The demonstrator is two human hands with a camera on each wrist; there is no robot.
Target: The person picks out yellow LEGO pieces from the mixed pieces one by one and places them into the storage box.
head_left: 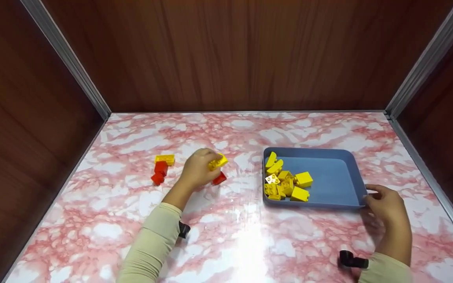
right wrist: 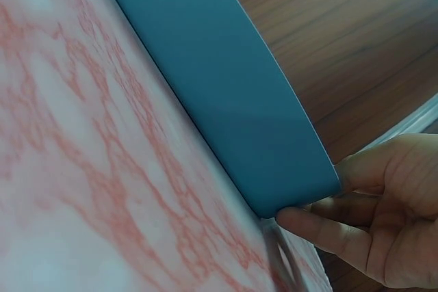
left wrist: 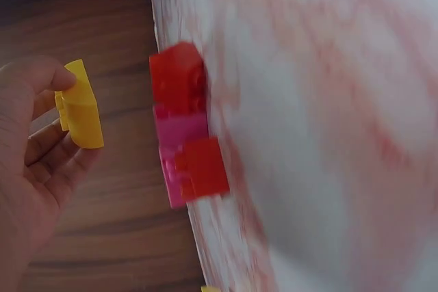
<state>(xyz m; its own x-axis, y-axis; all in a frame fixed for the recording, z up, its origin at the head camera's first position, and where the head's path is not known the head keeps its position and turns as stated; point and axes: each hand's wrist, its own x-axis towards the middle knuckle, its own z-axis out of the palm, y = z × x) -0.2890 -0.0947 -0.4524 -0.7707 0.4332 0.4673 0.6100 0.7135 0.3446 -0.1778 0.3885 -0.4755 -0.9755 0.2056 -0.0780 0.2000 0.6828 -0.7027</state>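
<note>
My left hand [head_left: 199,168] pinches a yellow toy building block [left wrist: 85,109] between thumb and fingers, above the table left of the tray. A red block [head_left: 219,179] lies below that hand; in the left wrist view, red blocks [left wrist: 205,167] and pink blocks [left wrist: 182,128] sit close together on the table. My right hand [head_left: 387,204] grips the near right corner of a shallow blue-grey tray [head_left: 330,179], thumb and fingers at its outer wall [right wrist: 226,94]. Several yellow blocks [head_left: 304,179] lie in the tray's left part, some of them piled.
Farther left on the table lie a yellow block [head_left: 164,159] and red blocks [head_left: 161,168], close together. The pink-and-white marbled table [head_left: 112,220] is bounded by dark wood panels [head_left: 246,59] with grey metal edging [head_left: 427,59].
</note>
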